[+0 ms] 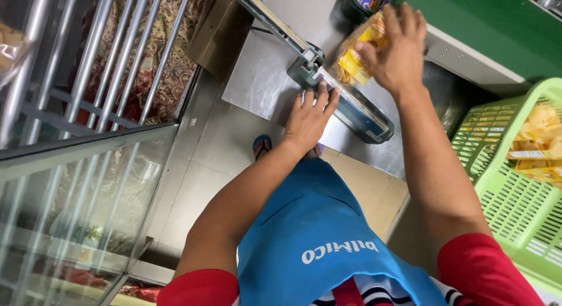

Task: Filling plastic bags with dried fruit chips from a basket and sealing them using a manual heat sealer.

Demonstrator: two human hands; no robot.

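My left hand (309,115) lies flat, fingers spread, on the grey metal bag sealer (345,104); my right grip (398,51) pinches the clear plastic snack bag (358,54) just beyond its bar.

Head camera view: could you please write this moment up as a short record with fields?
Left hand: left hand flat on the sealer's base, fingers at the bar
Right hand: right hand gripping a clear snack bag of yellow chips
Machine: bag sealer on a steel table, arm raised
Bag position: its open end lies across the sealer
Nearby: green basket holding more filled bags, at the person's right
Clothing: blue apron
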